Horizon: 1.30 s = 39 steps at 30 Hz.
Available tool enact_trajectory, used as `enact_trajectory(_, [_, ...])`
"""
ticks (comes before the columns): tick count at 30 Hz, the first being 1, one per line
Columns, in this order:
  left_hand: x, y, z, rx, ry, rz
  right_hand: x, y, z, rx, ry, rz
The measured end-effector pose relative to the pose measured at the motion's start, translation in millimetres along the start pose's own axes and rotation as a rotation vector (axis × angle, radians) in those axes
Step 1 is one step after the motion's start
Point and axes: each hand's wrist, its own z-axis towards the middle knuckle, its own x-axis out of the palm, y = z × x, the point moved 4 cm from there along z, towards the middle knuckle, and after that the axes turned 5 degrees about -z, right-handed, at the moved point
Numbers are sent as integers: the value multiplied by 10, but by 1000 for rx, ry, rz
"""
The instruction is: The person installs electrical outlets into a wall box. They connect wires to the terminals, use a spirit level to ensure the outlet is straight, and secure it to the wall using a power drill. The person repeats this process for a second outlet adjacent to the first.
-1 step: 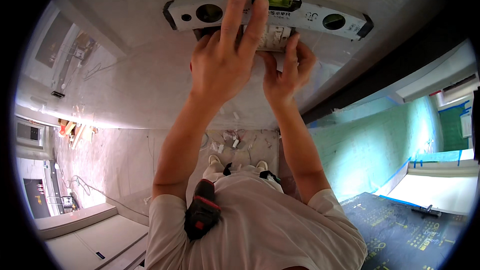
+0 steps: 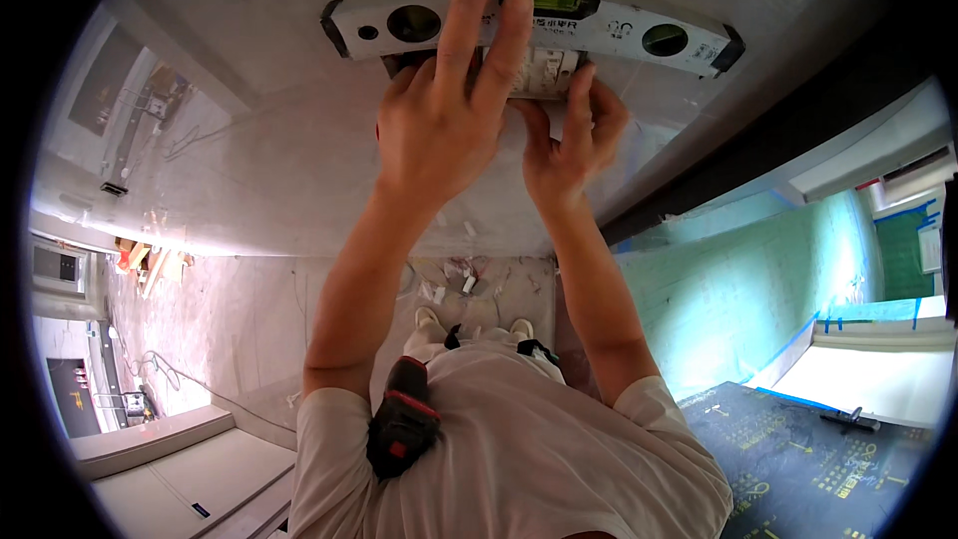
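Observation:
My left hand (image 2: 439, 130) holds a silver spirit level (image 2: 629, 28) against a pale wall (image 2: 269, 140), its two long fingers stretched across the bar and the others curled below. A yellow-green vial sits at the bar's top. Just beneath the level is a white electrical fitting (image 2: 544, 73), partly covered by my fingers. My right hand (image 2: 579, 140) grips the fitting's lower right side with thumb and bent fingers; its fingertips reach just under the level. A black-and-red power tool (image 2: 404, 414) hangs at my waist on the left.
A long dark edge (image 2: 699, 180) runs right of the wall. Below are my feet on a floor with scattered debris (image 2: 461, 279). Wooden offcuts (image 2: 150, 265) and cables lie left. At right are green sheeting (image 2: 718, 289), dark printed floor covering (image 2: 788, 469) and a black tool (image 2: 848, 421).

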Motion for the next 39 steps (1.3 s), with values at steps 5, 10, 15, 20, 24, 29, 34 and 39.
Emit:
enact_trajectory(5, [-12,-1,5,-8,18,-27,8,-9,-16,7,2,27])
enact_trajectory(10, [22,35,6,35,-4,-42,15,-17,-42,16,-9,32])
enact_trajectory(15, [29,74,17,41,9,-57,18,-8,-1,-16,19,9])
enact_trajectory(20, [18,78,20,37,39,-25,-35,-165,44,-80,109,104])
enact_trajectory(24, [10,84,14,66,84,-26,-191,-272,169,-230,77,-94])
enact_trajectory(29, [-37,-5,72,39,126,-20,-282,-196,518,-315,-263,-205])
enact_trajectory(34, [-1,89,38,109,127,2,-208,-143,865,-483,165,-357])
enact_trajectory(39, [17,87,47,109,63,-48,-292,-19,958,-447,215,-312])
